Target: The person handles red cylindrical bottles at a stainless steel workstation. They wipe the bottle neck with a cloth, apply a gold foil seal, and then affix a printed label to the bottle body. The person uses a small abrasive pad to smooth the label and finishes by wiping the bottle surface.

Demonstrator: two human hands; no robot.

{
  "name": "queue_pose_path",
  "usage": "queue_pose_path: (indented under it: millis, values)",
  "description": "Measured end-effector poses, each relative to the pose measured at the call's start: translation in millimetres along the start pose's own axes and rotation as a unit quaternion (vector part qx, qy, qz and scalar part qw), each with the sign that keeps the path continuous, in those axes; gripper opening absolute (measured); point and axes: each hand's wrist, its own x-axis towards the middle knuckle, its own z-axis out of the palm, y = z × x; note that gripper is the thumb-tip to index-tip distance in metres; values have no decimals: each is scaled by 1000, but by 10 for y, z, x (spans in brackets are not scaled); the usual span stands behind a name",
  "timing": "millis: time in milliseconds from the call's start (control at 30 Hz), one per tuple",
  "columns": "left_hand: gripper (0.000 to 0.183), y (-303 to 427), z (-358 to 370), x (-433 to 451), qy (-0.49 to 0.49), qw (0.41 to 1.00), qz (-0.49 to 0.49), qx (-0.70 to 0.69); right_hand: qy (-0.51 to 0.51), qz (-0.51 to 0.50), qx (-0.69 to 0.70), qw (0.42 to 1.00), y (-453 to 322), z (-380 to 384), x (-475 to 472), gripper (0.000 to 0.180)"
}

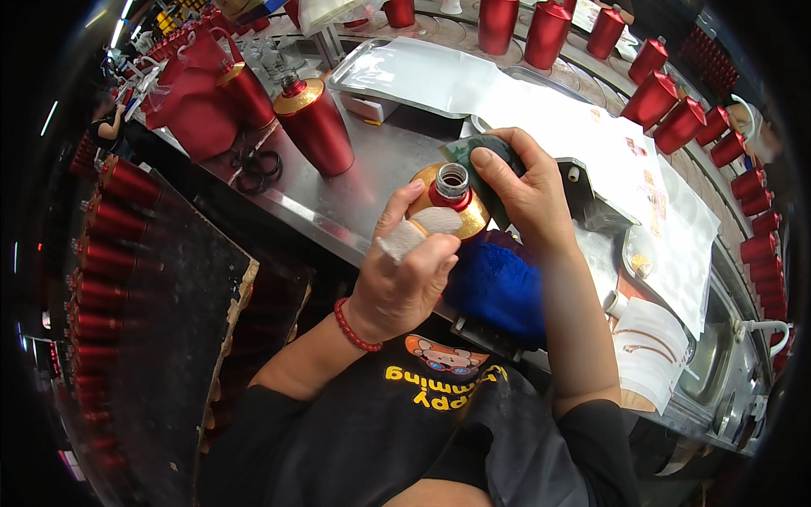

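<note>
A red bottle with a gold shoulder (476,220) and an uncovered threaded glass neck stands upright between my hands, above a blue cloth (497,288). My left hand (405,279) has a small whitish cloth pad (437,220) in its fingers, lying against the gold shoulder, and its index fingertip touches the shoulder's left side. My right hand (526,184) grips a dark green flexible sheet (472,152) at the bottle's upper right side. The bottle's lower body is mostly hidden. Another red bottle with a gold shoulder (319,136) stands on the metal table to the left.
White sheets (424,70) cover trays beyond my hands. A dark clamp-like fixture (586,196) stands right of my right hand. Black cord loops (258,166) and a red bag (193,95) lie left. Red bottles (548,35) line a curved conveyor; others fill a rack (111,256) at lower left.
</note>
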Motion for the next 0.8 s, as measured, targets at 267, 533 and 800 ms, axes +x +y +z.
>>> queue_pose_path:
  millis: [267, 533, 800]
  values:
    - [59, -217, 57, 13, 55, 936, -220, -270, 30, -12, -10, 999, -43, 42, -22, 28]
    - [72, -207, 106, 62, 22, 807, -331, -489, -57, -60, -68, 994, -207, -123, 259, 26]
    - [72, -230, 51, 128, 7, 787, -350, -508, -88, -47, -76, 992, -118, -122, 271, 27]
